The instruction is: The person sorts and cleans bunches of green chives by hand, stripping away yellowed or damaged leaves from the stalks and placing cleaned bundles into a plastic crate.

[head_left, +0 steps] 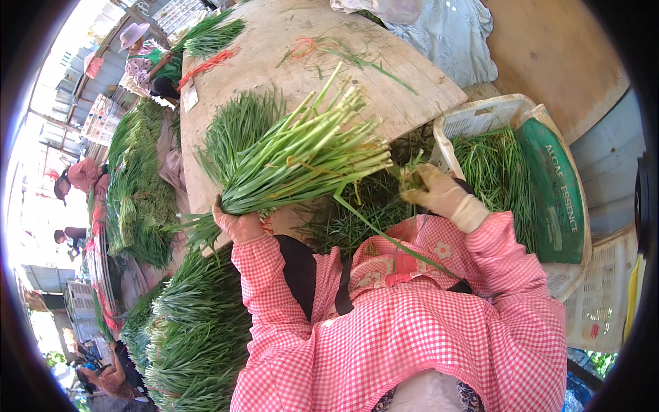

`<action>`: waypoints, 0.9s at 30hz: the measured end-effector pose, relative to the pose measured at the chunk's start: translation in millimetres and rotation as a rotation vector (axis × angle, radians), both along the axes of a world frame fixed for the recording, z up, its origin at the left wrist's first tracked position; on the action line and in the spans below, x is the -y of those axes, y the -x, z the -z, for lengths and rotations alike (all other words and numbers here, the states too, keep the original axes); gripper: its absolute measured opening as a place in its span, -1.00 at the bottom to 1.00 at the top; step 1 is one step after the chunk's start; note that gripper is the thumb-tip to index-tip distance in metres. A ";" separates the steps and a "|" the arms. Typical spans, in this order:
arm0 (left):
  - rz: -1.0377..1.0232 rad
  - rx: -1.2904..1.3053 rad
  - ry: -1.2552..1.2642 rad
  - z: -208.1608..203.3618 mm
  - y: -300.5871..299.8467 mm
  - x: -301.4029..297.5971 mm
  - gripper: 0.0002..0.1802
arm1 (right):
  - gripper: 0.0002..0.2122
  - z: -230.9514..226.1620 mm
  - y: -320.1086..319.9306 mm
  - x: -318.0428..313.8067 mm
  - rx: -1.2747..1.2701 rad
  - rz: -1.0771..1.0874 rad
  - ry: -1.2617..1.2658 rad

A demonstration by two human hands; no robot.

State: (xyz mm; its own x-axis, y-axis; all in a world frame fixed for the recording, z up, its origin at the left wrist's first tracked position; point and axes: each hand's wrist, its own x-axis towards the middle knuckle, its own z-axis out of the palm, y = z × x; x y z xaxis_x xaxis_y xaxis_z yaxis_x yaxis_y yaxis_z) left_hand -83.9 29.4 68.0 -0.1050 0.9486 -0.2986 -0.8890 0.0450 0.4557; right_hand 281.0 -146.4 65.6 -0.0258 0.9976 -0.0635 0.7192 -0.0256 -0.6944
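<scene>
My left hand point(237, 224), its fingers wrapped round the leafy part, holds a thick bunch of garlic chives point(309, 161) above the board. The pale cut stems fan out toward the right. My gloved right hand point(443, 195) is closed on a small tuft of chive scraps point(412, 173), just beyond the stem ends. One long loose leaf point(401, 246) hangs from the bunch across my checked apron. Behind the held bunch, another bundle of chives point(240, 122) rests on the wooden board point(302, 62).
At right stands a white crate point(447, 152) of loose chives, with a green panel point(552, 196) inside. Loose greens point(357, 213) lie below the board's near edge. Red ties point(209, 67) are on the board. Chive heaps point(199, 329) fill the left, where several people work.
</scene>
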 end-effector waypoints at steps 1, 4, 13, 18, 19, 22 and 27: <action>0.024 0.001 -0.018 -1.6 -0.8 0.8 -0.78 | -0.59 9.2 11.8 -9.4 -0.258 0.058 0.003; 0.048 0.094 -0.167 8.8 -8.7 -3.9 -0.74 | -0.47 57.7 30.0 -44.3 -0.915 -0.151 -0.187; 0.243 0.406 -0.561 -20.5 -24.3 26.4 -0.63 | -0.72 30.5 47.5 -17.3 -1.649 -0.585 0.198; 0.309 0.459 -0.632 -14.9 -24.5 19.5 -0.56 | -0.69 15.8 37.4 22.6 -1.043 -0.282 0.037; 0.246 0.381 -0.592 -18.6 -31.3 25.5 -0.54 | -0.70 9.3 33.6 32.5 -1.290 -0.069 0.249; 0.232 0.565 -0.657 -16.6 -23.1 21.9 -0.53 | -0.82 -10.0 -2.6 39.6 -1.280 -0.049 0.235; 0.181 0.460 -0.593 -10.9 -0.9 21.6 -0.61 | -0.71 -13.4 -66.9 49.9 -1.903 0.129 -0.272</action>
